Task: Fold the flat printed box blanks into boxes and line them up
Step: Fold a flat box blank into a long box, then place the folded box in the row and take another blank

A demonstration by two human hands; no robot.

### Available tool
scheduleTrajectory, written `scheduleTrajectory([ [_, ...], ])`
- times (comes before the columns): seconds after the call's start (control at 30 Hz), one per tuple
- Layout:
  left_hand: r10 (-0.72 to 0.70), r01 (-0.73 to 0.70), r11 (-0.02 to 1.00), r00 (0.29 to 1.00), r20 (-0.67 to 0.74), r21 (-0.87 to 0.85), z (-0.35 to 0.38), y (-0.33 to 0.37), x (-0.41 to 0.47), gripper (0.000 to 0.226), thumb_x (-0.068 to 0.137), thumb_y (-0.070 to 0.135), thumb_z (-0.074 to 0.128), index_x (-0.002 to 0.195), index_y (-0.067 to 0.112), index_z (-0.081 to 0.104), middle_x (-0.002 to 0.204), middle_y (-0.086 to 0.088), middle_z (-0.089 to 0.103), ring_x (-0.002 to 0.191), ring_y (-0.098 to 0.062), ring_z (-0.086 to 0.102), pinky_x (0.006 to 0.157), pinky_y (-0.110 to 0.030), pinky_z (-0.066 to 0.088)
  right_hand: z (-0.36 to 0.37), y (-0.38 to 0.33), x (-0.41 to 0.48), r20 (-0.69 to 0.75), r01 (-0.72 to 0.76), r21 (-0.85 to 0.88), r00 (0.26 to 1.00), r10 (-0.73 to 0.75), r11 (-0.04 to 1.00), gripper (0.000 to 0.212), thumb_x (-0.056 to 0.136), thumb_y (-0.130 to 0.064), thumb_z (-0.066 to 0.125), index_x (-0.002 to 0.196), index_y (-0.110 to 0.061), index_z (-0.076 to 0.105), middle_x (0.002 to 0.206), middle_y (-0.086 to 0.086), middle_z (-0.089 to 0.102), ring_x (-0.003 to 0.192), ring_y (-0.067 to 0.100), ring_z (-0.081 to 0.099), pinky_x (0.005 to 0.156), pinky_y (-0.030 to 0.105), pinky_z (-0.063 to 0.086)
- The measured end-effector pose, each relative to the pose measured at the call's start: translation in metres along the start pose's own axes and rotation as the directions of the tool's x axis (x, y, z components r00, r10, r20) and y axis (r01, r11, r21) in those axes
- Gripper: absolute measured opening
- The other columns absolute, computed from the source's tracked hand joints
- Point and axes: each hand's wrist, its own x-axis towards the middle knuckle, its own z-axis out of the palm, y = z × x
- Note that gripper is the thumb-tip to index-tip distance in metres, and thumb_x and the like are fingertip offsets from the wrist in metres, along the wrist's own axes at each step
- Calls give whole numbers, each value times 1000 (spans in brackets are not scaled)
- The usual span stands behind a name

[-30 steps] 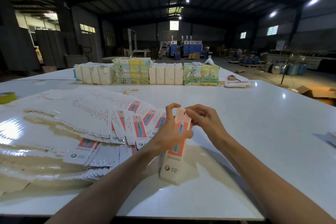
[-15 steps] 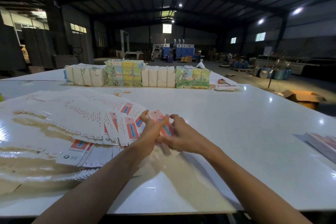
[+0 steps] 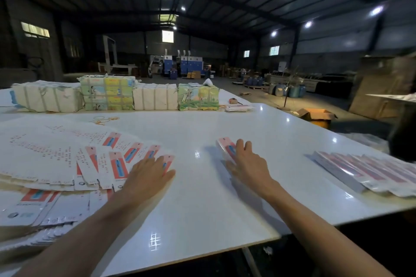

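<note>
Near the table's middle: right hand [image 3: 247,165] lies flat, fingers straight, on a folded printed box [image 3: 225,146] | left hand [image 3: 149,175] flat, fingers together, on the fanned flat box blanks [image 3: 94,159] toward the left edge | row of folded boxes [image 3: 364,172] by the right edge | wrapped bundles [image 3: 108,95] along the far edge of the white table [image 3: 225,198]

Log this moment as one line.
left hand: resting on fanned blanks | right hand: flat on folded box on table | finished boxes: row at right
</note>
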Motion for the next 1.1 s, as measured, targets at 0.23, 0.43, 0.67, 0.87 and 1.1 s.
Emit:
scheduleTrajectory([
  [0.23, -91, 83, 985, 995, -46, -151, -12, 17, 3, 77, 97, 48, 70, 159, 20, 34, 153, -7, 53, 129, -28, 60, 109, -45, 49, -5, 109, -14, -28, -244, -210, 970, 243, 947, 45, 106, -32, 53, 147, -14, 47, 141, 9, 53, 127, 26, 51, 99, 36, 51],
  [0.43, -181, 168, 961, 983, -42, -218, -21, 16, 1, 83, 88, 51, 81, 153, 18, 41, 143, -9, 62, 98, -18, 67, 77, -21, 46, -22, 166, -31, -129, -358, -461, 933, 337, 812, 39, 109, -27, 48, 143, -12, 58, 142, 10, 57, 135, 28, 50, 114, 39, 39],
  [0.67, -248, 214, 895, 968, -39, -391, -27, 23, 0, 108, 79, 51, 89, 162, 16, 29, 152, -12, 52, 121, -33, 62, 81, -40, 50, -38, 186, -36, -149, -384, -615, 914, 376, 689, 41, 102, -32, 55, 140, -15, 59, 140, 8, 58, 133, 27, 49, 112, 39, 40],
  [0.87, -259, 198, 590, 965, 49, -783, -27, 21, 0, 58, 87, 34, 86, 134, 29, 54, 107, 5, 74, 77, -20, 77, 67, -40, 60, -28, 85, 0, -104, -197, -273, 979, 174, 942, 43, 107, -30, 51, 147, -12, 50, 153, 12, 48, 141, 31, 42, 116, 45, 39],
  [1.1, -222, 260, 219, 952, 211, -941, -23, 17, 0, 41, 90, 29, 84, 125, 24, 64, 97, -10, 81, 85, -31, 80, 82, -55, 64, -1, -68, 29, -127, 261, 264, 964, -235, 928, 50, 109, -41, 49, 154, -23, 40, 141, 4, 59, 123, 24, 61, 94, 42, 54],
])
